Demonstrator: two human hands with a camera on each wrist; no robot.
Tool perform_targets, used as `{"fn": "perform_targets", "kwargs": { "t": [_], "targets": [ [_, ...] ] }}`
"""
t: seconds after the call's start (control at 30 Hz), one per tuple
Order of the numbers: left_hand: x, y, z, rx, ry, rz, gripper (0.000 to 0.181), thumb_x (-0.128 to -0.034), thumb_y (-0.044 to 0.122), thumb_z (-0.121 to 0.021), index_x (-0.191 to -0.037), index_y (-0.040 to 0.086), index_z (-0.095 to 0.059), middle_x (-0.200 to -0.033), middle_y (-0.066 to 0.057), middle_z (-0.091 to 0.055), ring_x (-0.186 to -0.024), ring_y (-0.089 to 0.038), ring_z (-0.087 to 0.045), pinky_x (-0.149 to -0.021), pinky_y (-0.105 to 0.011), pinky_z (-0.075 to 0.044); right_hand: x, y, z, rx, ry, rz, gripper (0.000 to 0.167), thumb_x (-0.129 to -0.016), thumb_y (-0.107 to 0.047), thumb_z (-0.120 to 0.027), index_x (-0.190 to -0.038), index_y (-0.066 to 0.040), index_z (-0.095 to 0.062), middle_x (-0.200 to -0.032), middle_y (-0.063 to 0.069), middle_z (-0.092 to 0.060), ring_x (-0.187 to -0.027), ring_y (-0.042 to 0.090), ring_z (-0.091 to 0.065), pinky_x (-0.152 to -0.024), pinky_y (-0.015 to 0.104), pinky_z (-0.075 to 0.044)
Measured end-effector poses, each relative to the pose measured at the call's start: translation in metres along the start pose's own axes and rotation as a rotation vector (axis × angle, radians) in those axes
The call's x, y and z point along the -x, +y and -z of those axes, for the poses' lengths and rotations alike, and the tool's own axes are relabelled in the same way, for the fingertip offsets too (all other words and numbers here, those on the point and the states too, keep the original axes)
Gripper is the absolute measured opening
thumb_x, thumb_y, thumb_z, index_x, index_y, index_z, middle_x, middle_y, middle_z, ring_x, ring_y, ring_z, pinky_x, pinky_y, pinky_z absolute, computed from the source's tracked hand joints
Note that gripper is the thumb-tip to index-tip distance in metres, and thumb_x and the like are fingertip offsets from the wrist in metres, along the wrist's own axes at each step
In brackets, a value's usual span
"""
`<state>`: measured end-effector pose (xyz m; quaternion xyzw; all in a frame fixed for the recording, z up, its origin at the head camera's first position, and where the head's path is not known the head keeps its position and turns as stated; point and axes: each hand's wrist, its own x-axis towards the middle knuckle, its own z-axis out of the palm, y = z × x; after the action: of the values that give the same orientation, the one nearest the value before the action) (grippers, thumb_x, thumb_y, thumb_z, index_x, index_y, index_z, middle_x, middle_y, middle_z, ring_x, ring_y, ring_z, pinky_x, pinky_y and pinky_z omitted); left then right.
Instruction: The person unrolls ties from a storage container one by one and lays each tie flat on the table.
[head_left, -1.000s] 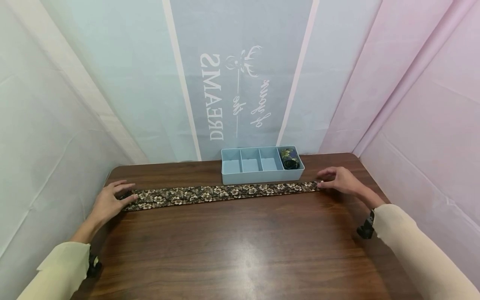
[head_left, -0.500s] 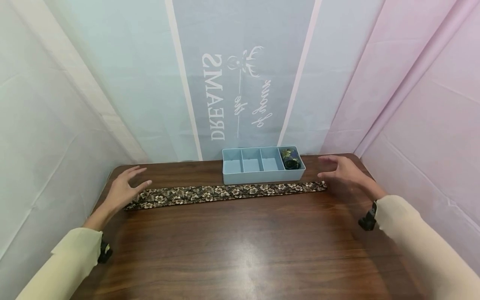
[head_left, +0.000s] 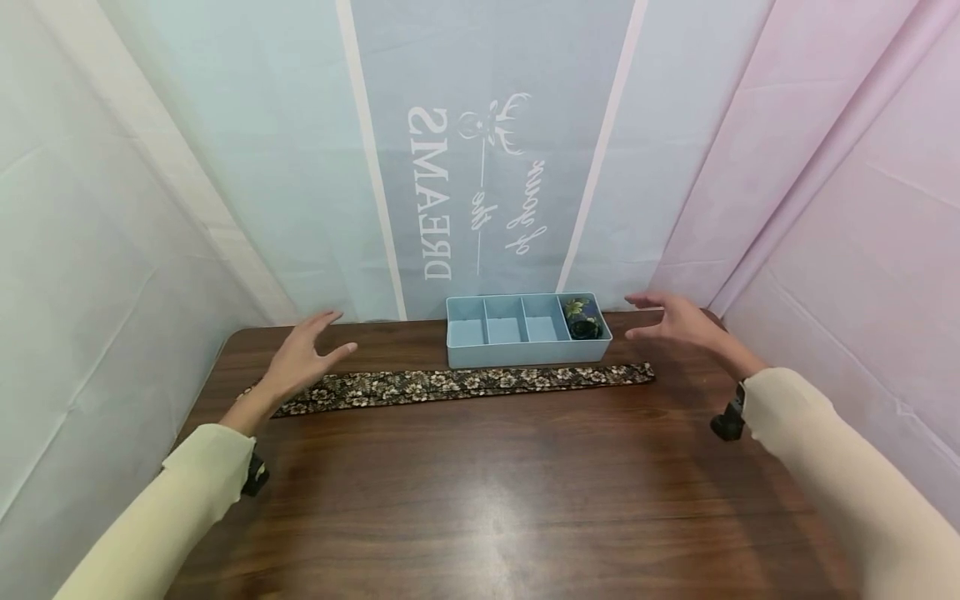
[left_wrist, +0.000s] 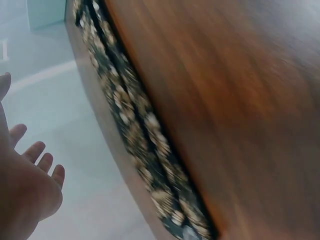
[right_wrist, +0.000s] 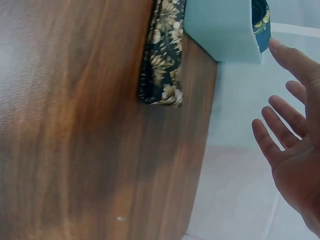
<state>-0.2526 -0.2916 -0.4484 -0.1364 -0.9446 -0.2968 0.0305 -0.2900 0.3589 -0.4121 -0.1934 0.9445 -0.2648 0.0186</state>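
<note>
A floral necktie (head_left: 450, 383), dark with pale blossoms, lies flat on the wooden tabletop (head_left: 480, 492), stretched roughly along its far edge from near the far left corner toward the right edge. It narrows toward its right end, and a lengthwise seam or fold shows in the left wrist view.

The left hand (head_left: 300, 358) hovers over the necktie's left part, thumb and fingers spread and holding nothing. The right hand (head_left: 675, 321) is likewise unburdened, thumb apart from the fingers, just right of a light blue organizer box (head_left: 525, 356) and toward the tabletop's far right corner. The two hands are well apart.

The box stands by the far edge, right of its middle, just behind the necktie; whether they touch cannot be told. Its rightmost of four compartments holds a rolled dark floral cloth (head_left: 582, 318). Behind the far edge hangs a backdrop (head_left: 480, 50) with mirrored lettering.
</note>
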Motion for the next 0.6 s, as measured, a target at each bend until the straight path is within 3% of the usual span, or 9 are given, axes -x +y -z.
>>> {"fn": "perform_targets", "kwargs": {
  "t": [0.3,0.6],
  "targets": [
    [-0.026,0.04,-0.018,-0.063,-0.021,-0.088,0.084,-0.102,0.048,-0.067,-0.165,0.005,-0.033,-0.172,-0.023,-0.025,-0.158,-0.046,-0.024,-0.124,-0.07,-0.022,-0.02,-0.013,0.001,0.01,-0.036,0.03,0.077,-0.09,-0.023,-0.087,-0.153,0.005,-0.051,-0.151,0.032,-0.054,-0.125,0.055,-0.061,-0.104,0.066,-0.05],
    [-0.041,0.071,-0.04,-0.072,-0.057,-0.123,0.09,-0.0994,0.052,-0.069,-0.167,0.006,-0.03,-0.173,-0.021,-0.026,-0.158,-0.043,-0.026,-0.123,-0.068,-0.027,-0.037,-0.028,-0.005,0.03,-0.068,0.058,0.076,-0.09,-0.022,-0.088,-0.152,0.004,-0.052,-0.153,0.029,-0.054,-0.133,0.052,-0.055,-0.106,0.066,-0.05]
  ]
}}
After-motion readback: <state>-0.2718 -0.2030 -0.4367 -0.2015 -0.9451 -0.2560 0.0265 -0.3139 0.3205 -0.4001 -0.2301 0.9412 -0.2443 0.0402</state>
